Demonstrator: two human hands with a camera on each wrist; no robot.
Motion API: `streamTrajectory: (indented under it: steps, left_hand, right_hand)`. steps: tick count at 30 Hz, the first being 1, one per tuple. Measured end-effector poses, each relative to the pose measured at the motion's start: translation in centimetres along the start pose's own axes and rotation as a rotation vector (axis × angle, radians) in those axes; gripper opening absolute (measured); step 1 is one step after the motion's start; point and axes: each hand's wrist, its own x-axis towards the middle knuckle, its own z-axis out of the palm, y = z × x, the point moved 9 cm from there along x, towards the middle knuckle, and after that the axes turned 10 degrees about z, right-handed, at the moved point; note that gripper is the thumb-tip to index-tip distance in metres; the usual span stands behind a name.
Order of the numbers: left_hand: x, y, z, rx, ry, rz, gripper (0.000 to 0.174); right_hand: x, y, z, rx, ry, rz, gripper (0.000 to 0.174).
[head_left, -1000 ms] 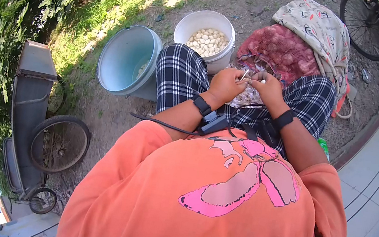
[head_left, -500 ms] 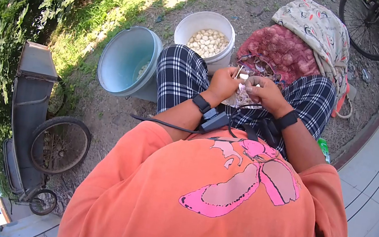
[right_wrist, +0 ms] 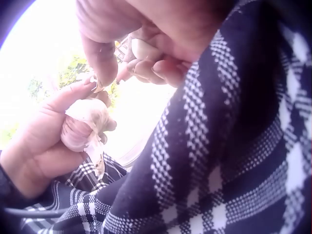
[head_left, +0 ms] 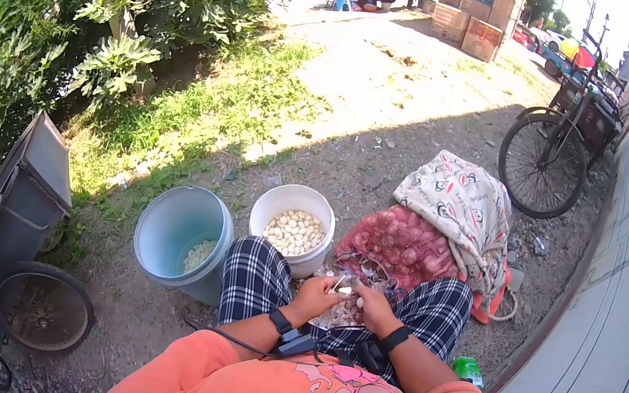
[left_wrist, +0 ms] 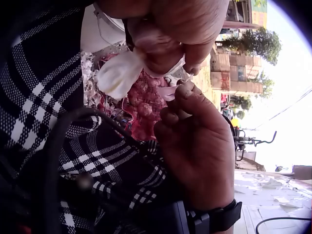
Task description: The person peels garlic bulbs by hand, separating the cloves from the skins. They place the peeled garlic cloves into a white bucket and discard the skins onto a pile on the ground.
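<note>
Over the lap, the left hand point(head_left: 311, 297) holds a partly peeled garlic bulb point(right_wrist: 80, 124), with papery skin hanging from it in the right wrist view. A thin white piece point(head_left: 336, 283) sticks up by its fingers. Facing it, the right hand point(head_left: 377, 310) has a pale clove point(right_wrist: 145, 49) within its curled fingers, while its thumb and fingertip meet a bit of skin near the left thumb. A smooth white garlic piece point(left_wrist: 118, 74) shows under the left hand point(left_wrist: 180, 24) in the left wrist view. Peelings point(head_left: 345, 315) lie between the knees.
Ahead stands a white bucket point(head_left: 259, 210) of peeled cloves, with a blue-tinted bucket point(head_left: 150, 265) to its left. A red mesh sack point(head_left: 396, 245) of garlic lies ahead right, partly under a patterned cloth point(head_left: 456, 201). A green packet point(head_left: 468, 371) is beside the right thigh.
The head view has tilted upward, showing more of the yard. The hands, close together half a second ago, now have a small gap between them, with white garlic visible there.
</note>
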Motion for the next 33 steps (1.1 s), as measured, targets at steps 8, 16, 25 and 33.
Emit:
streamTrajectory:
  steps: [8, 16, 25, 33]
  left_hand:
    - [-0.9, 6.5, 0.1, 0.195, -0.074, 0.196, 0.043]
    - [-0.9, 1.2, 1.4, -0.586, -0.095, -0.137, 0.038]
    - [-0.8, 3.4, -0.2, 0.192, 0.052, 0.282, 0.032]
    - [-0.5, 4.4, 1.4, 0.209, -0.176, 0.302, 0.036]
  right_hand:
    - [2.2, 2.4, -0.2, 0.218, -0.154, 0.095, 0.018]
    - [0.7, 0.2, 0.3, 0.325, -0.299, 0.001, 0.009]
    - [1.7, -0.3, 0.1, -0.94, 0.216, -0.443, 0.035]
    - [0.1, -0.7, 0.4, -0.963, 0.286, -0.339, 0.05]
